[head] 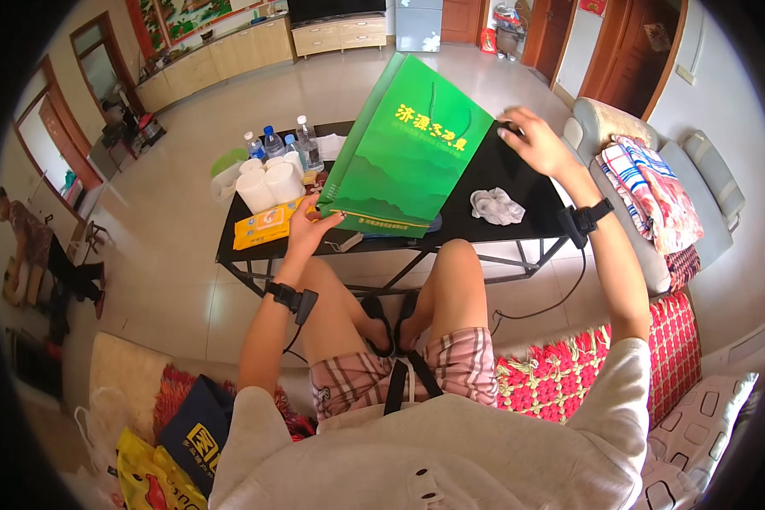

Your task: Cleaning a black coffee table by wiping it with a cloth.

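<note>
A green paper gift bag (408, 153) with yellow writing and green cord handles is held tilted above the black coffee table (516, 178). My left hand (309, 233) grips its lower left corner, thumb on the front face. Beside the bag's upper right corner is my right hand (532, 140), fingers loosely curled and apart; whether a fingertip touches that corner is hard to see. A crumpled whitish cloth (497, 206) lies on the table below my right hand. Near my left hand is a yellow pack of wipes (271, 223).
White paper rolls (268, 183) and several plastic bottles (306, 143) stand at the table's left. Folded blankets (653, 191) lie on the grey sofa (707, 217) at right. Bags (194, 440) sit by my left side. A person (44, 248) bends at far left. A cable (548, 309) hangs from my right wristband.
</note>
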